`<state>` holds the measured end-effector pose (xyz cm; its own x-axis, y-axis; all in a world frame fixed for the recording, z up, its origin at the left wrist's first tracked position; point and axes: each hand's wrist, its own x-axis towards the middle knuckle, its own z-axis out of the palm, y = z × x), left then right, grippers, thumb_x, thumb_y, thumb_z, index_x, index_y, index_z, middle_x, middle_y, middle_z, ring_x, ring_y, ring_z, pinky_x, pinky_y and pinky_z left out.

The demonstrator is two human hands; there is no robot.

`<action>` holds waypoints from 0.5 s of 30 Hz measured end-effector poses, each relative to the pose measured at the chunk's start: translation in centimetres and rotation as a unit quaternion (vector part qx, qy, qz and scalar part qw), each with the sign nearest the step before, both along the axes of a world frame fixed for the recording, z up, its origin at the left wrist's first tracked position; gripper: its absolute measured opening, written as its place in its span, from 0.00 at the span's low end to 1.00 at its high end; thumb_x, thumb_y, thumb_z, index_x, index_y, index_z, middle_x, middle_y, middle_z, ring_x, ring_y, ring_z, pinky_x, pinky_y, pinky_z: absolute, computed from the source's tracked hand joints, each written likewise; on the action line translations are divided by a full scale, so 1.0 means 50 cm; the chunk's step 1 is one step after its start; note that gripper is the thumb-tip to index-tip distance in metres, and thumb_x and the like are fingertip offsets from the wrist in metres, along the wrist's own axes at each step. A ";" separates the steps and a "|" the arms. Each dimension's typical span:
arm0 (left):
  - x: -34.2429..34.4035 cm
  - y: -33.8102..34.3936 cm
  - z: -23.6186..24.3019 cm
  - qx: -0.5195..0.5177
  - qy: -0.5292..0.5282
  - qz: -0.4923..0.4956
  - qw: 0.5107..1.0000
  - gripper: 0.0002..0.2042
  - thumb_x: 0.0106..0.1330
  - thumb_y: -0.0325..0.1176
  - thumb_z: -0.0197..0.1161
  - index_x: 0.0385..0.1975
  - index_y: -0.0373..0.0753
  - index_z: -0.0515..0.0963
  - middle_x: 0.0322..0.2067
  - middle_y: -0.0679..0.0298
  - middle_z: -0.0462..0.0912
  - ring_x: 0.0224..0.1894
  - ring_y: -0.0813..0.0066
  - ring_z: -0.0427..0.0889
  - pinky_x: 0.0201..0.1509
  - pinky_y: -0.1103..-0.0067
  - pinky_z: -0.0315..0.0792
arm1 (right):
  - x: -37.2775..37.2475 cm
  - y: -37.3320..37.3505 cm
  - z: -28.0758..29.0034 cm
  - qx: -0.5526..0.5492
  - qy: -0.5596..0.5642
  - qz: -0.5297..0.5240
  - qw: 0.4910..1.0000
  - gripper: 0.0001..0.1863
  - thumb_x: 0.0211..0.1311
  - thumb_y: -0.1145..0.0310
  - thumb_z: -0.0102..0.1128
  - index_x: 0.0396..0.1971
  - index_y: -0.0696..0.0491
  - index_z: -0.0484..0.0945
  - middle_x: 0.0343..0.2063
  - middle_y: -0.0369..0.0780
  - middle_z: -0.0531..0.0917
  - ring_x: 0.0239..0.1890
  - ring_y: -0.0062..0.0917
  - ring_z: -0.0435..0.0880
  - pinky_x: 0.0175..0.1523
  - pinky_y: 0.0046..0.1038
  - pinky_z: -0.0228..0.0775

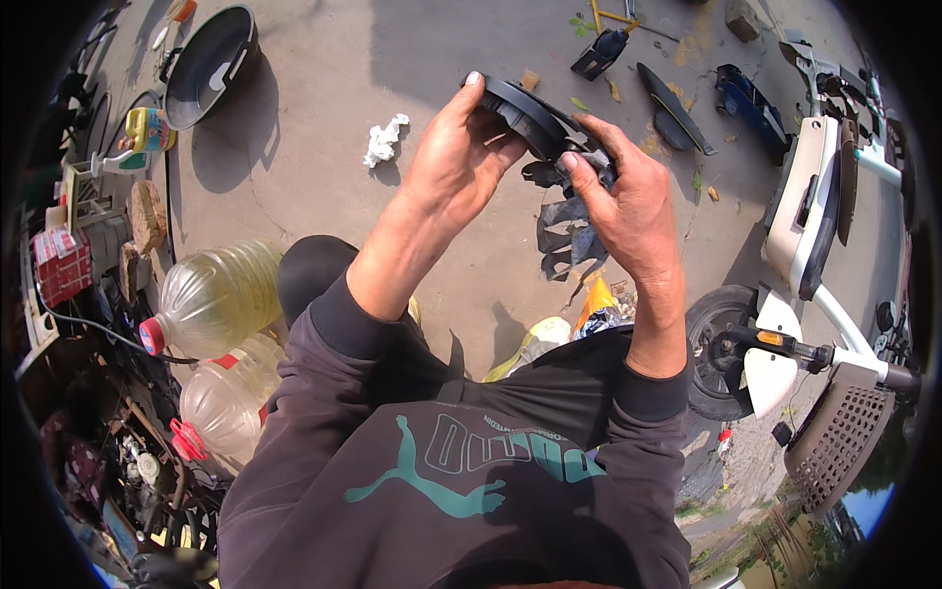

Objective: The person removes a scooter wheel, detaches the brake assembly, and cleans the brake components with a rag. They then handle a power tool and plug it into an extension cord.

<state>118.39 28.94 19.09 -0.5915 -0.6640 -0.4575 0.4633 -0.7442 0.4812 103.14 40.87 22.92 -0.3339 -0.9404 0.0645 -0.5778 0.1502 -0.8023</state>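
Note:
A round black plastic part (522,113) with darker pieces on its right end is held up between my two hands, upper middle. My left hand (461,157) grips its left side, thumb up along the rim and fingers curled beneath. My right hand (628,206) is closed on the right end, thumb pressed on the front. Behind and below it, dark torn-looking strips (564,240) show near my right wrist; I cannot tell if they lie on the ground or hang.
Concrete ground (270,187) holds a crumpled white tissue (383,142), a black basin (206,69) and loose dark panels (667,103). Large plastic jugs (221,294) stand left beside clutter and bricks (147,216). A white scooter (795,201) with a wheel (716,348) and a perforated basket (834,432) lines the right.

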 end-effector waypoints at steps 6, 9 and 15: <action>0.007 -0.009 -0.006 -0.001 -0.058 -0.042 0.997 0.22 0.79 0.50 0.56 0.52 0.33 0.76 0.48 0.53 0.81 0.52 0.63 0.84 0.62 0.67 0.82 | -0.028 0.003 0.020 -0.002 0.088 0.081 0.993 0.26 0.59 0.75 0.70 0.60 0.53 0.81 0.35 0.43 0.85 0.33 0.28 0.82 0.44 0.26 0.75; 0.005 -0.005 -0.017 0.034 -0.042 -0.051 0.997 0.23 0.79 0.52 0.55 0.51 0.33 0.77 0.47 0.54 0.83 0.49 0.64 0.86 0.59 0.70 0.84 | -0.028 0.000 0.008 -0.031 0.105 0.094 0.989 0.29 0.57 0.74 0.73 0.62 0.51 0.80 0.33 0.42 0.83 0.31 0.30 0.80 0.42 0.26 0.75; 0.001 -0.005 -0.030 0.021 -0.084 -0.129 0.988 0.25 0.80 0.56 0.50 0.50 0.36 0.78 0.47 0.54 0.84 0.51 0.64 0.85 0.58 0.66 0.83 | -0.024 -0.001 0.010 -0.050 0.097 0.142 0.984 0.31 0.58 0.70 0.75 0.63 0.48 0.78 0.42 0.42 0.86 0.38 0.34 0.85 0.45 0.28 0.78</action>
<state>118.46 28.71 17.57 -0.6521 -0.4786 -0.5879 0.1713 -0.8485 0.5007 101.94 40.80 23.44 -0.0309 -0.9799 0.1969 -0.7284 -0.1128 -0.6758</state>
